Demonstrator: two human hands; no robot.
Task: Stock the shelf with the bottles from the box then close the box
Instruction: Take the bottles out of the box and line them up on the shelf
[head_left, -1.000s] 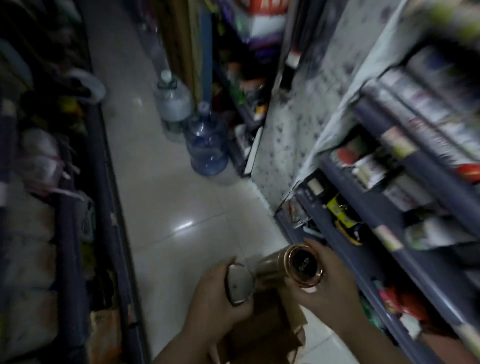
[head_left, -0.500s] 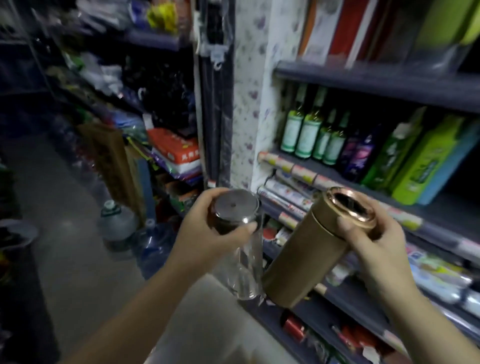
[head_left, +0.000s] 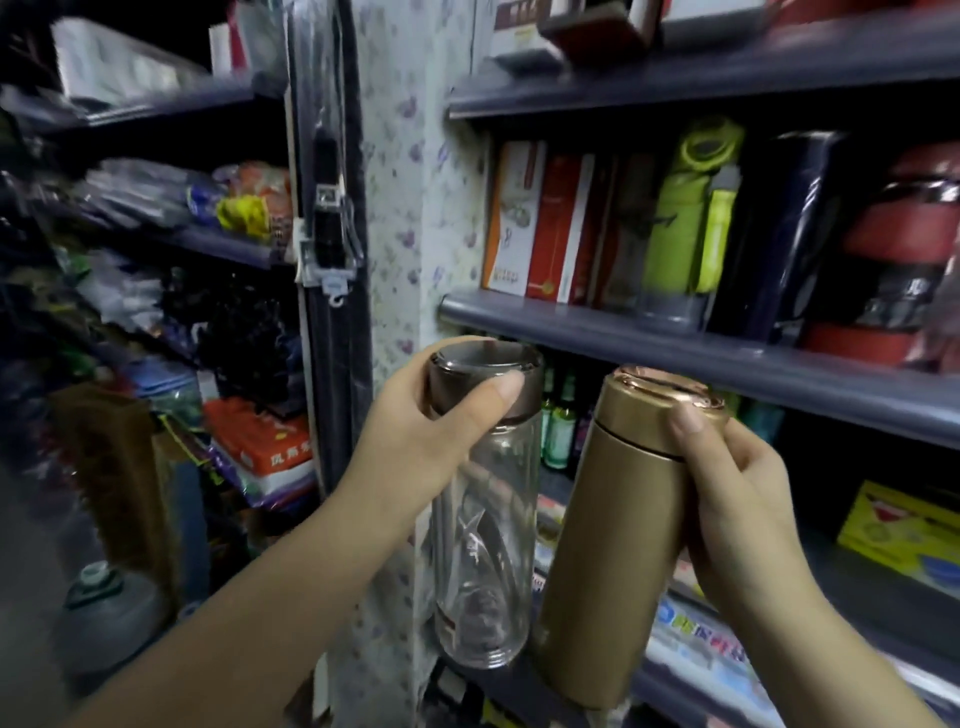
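Mid-stocking: left hand (head_left: 415, 441) curled round cap of clear glass bottle (head_left: 480, 530), right hand (head_left: 737, 514) gripping gold bottle (head_left: 608, 545) near lid; both raised just below shelf (head_left: 623, 338), neither placed; box out of view, closing pending

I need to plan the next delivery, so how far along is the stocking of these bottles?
Nothing shows as finished for these two. In hand: the left hand grips a clear glass bottle by its cap, and the right hand holds a gold flask, both raised below the shelf with the green bottle. Left: set both on the shelf, then close the box, which is out of view.
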